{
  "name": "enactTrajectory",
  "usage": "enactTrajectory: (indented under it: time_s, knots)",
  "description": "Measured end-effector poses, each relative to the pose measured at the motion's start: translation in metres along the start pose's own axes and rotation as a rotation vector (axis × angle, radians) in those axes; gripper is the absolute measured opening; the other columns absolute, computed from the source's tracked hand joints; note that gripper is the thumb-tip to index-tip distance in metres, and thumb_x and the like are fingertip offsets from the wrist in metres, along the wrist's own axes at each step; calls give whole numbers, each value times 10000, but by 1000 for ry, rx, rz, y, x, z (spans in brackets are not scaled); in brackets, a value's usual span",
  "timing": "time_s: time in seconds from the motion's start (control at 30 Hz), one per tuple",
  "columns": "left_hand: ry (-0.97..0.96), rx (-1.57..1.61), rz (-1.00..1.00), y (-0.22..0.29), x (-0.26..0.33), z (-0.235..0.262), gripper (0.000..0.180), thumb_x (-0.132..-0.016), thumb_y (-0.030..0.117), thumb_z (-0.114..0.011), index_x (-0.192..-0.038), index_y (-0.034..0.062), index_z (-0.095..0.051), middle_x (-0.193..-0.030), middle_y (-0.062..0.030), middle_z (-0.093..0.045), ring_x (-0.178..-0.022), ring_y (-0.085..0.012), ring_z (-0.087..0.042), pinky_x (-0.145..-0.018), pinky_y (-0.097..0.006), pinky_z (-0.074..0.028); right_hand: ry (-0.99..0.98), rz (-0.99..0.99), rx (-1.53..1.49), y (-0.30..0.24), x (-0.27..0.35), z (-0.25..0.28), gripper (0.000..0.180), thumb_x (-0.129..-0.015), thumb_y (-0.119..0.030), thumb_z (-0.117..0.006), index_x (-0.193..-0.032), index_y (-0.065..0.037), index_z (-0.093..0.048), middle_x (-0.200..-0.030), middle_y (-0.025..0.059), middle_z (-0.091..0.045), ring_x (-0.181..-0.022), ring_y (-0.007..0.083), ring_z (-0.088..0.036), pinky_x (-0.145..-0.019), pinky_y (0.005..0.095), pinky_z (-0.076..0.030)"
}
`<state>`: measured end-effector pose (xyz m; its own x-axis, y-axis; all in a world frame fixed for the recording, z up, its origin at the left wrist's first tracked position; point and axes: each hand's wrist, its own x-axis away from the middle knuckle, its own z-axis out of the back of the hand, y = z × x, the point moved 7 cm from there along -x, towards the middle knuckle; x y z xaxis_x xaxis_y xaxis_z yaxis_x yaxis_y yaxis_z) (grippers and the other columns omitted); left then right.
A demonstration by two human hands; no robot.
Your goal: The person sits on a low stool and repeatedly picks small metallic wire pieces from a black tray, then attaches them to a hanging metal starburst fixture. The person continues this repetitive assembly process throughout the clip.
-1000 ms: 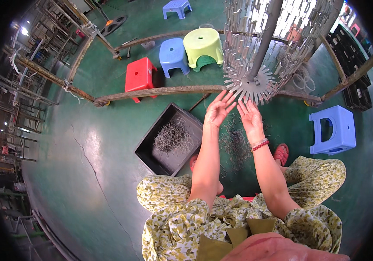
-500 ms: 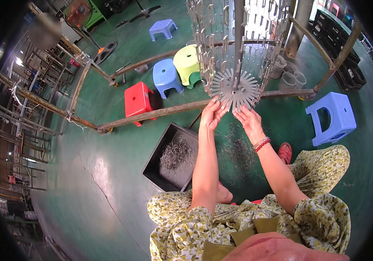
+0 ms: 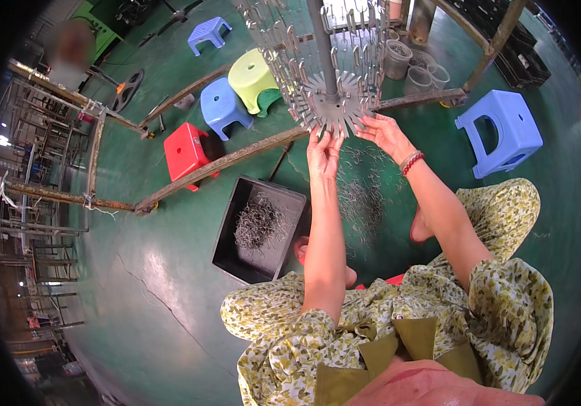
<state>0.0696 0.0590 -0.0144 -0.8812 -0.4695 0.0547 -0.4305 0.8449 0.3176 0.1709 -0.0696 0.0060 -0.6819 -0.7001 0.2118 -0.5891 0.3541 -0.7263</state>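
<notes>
A tall rack hangs in front of me, with a grey central rod point(image 3: 324, 51) and many small bent metal pieces point(image 3: 289, 57) around it. At its bottom is a slotted metal disc point(image 3: 331, 108) with finger-like teeth along the rim. My left hand point(image 3: 324, 155) is closed at the disc's near edge, thumb and fingers pinched on the teeth. Farther right along the same rim, my right hand point(image 3: 389, 137), wearing a red bead bracelet, pinches the edge with bent fingers. Whether either hand also holds a small metal piece is too fine to tell.
A black bin point(image 3: 226, 233) of small metal pieces sits left of my forearm; more pieces point(image 3: 363, 203) lie scattered on the floor. A rusty frame bar point(image 3: 236, 159) crosses behind. Around stand red point(image 3: 185, 152), blue point(image 3: 504, 132) and green point(image 3: 253, 74) stools and clear tubs point(image 3: 418, 80).
The view has shifted, so the surroundings sit farther left and higher. My hands have moved apart along the disc's rim, the right one farther right. More hanging pieces now show over the disc.
</notes>
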Motion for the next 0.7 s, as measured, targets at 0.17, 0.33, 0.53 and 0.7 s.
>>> enactTrajectory:
  time_s: [0.17, 0.33, 0.53, 0.7]
  knots:
    - [5, 28, -56, -19, -1, -7, 425, -868, -48, -486, -1274, 48, -406, -1142, -182, -550, -1051, -338, -565, -891, -449, -502, 8, 6, 41, -14, 3, 11, 170, -828, -60, -624, -974, 15, -580, -892, 91, -630, -812, 212, -633, -752, 359, -542]
    - [48, -16, -61, -24, -5, 0, 424, -852, -56, -496, -1250, 76, -431, -1171, -163, -533, -1090, -338, -537, -939, -473, -461, 478, 425, 587, -57, 51, 44, 173, -802, -88, -662, -941, -7, -598, -765, 36, -613, -580, 68, -533, -460, 184, -427]
    - [36, 11, -118, -32, -9, -7, 434, -869, -50, -477, -1282, 60, -402, -1140, -181, -558, -1010, -335, -588, -884, -449, -506, 305, 670, 980, -96, 70, -38, 186, -824, -139, -638, -977, -35, -659, -656, 47, -603, -520, 92, -518, -495, 236, -419]
    - [88, -6, -171, -22, 2, -7, 444, -849, -71, -478, -1264, 72, -413, -1115, -131, -560, -993, -294, -585, -869, -453, -507, 235, 723, 1351, -72, 37, -77, 331, -822, -256, -652, -1085, -55, -642, -615, 49, -598, -514, 61, -460, -486, 259, -402]
